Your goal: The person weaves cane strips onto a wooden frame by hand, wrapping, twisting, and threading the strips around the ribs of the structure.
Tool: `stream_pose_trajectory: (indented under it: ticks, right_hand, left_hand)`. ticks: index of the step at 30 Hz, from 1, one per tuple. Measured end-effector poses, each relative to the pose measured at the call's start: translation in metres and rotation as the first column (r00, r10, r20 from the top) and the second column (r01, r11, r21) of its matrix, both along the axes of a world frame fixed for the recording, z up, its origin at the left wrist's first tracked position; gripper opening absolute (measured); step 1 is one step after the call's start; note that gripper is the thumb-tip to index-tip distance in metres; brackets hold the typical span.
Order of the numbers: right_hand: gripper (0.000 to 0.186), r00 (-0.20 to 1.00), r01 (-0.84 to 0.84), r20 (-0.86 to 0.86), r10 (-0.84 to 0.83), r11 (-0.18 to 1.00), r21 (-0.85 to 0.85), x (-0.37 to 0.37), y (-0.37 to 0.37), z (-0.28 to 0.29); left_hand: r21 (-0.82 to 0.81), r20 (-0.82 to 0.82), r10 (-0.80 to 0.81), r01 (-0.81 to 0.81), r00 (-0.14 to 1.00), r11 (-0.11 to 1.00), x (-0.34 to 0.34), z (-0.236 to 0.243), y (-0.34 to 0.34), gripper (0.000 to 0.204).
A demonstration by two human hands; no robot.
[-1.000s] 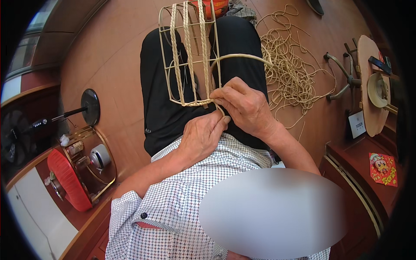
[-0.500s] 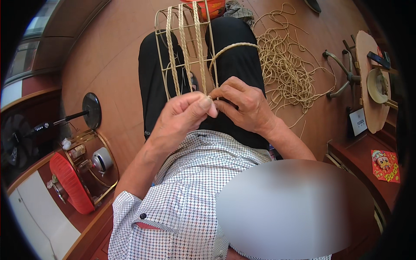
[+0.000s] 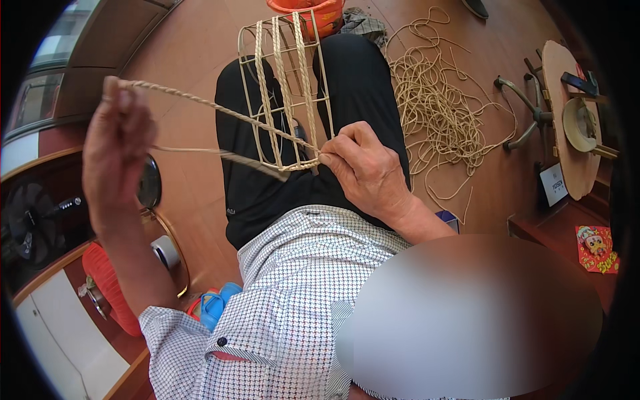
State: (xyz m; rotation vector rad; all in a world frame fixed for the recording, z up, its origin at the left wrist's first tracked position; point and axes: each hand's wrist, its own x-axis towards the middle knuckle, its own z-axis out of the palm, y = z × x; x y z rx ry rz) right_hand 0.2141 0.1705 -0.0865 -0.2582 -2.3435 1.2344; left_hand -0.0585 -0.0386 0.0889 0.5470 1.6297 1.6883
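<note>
A wire frame (image 3: 326,81), shaped like a long open basket, rests between my black-trousered knees. Several strands of tan twisted cord (image 3: 279,73) run along its length, and more cord wraps its near rim. My left hand (image 3: 120,143) is raised at the far left, slightly blurred, its fingers closed on a length of cord (image 3: 200,101) that runs taut to the frame's near right corner. A loose tail of the cord hangs from that hand toward my lap. My right hand (image 3: 367,173) pinches the frame at that same corner, thumb and forefinger on the cord-wrapped rim.
A big tangled heap of cord (image 3: 437,93) lies on the floor to the right, near a metal-legged stand (image 3: 527,120). An orange-red bucket (image 3: 327,17) stands beyond the frame. At left are a black fan (image 3: 33,223) and a red round item (image 3: 110,287); blue sandals (image 3: 217,305) lie by my side.
My left hand has swung from the frame's near corner far out to the left, drawing the cord out with it. My right hand stays at the corner.
</note>
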Motion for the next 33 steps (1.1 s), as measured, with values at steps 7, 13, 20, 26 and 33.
stream_pose_trajectory:
  ticks: [7, 13, 20, 26, 33]
  right_hand:
    - [0.01, 0.995, 0.095, 0.02, -0.094, 0.994, -0.047, -0.001, -0.014, 0.002]
    - [0.011, 0.985, 0.172, 0.046, -0.167, 0.976, -0.131, 0.002, -0.019, 0.005]
    - [0.014, 0.986, 0.164, -0.02, -0.166, 0.984, -0.067, 0.0, -0.018, 0.003]
    - [0.016, 0.984, 0.172, -0.044, -0.174, 0.984, -0.033, 0.002, -0.019, -0.003]
    - [0.016, 0.983, 0.173, -0.068, -0.173, 0.985, 0.006, 0.003, -0.02, -0.007]
  left_hand:
    - [-0.077, -0.626, 0.333, -0.481, 0.705, 0.874, -0.06, 0.029, 0.004, 0.033]
    - [-0.354, -0.832, -0.147, -0.31, 0.535, 0.882, 0.056, -0.031, 0.033, 0.012]
    - [-0.396, -0.42, -0.078, -0.105, 0.904, 0.912, 0.133, -0.118, 0.051, 0.014]
    - [-0.226, -0.861, -0.106, -0.189, 0.497, 0.956, 0.139, -0.129, 0.071, 0.023]
    - [-0.299, -0.901, -0.199, -0.221, 0.385, 0.928, 0.131, -0.128, 0.08, 0.024]
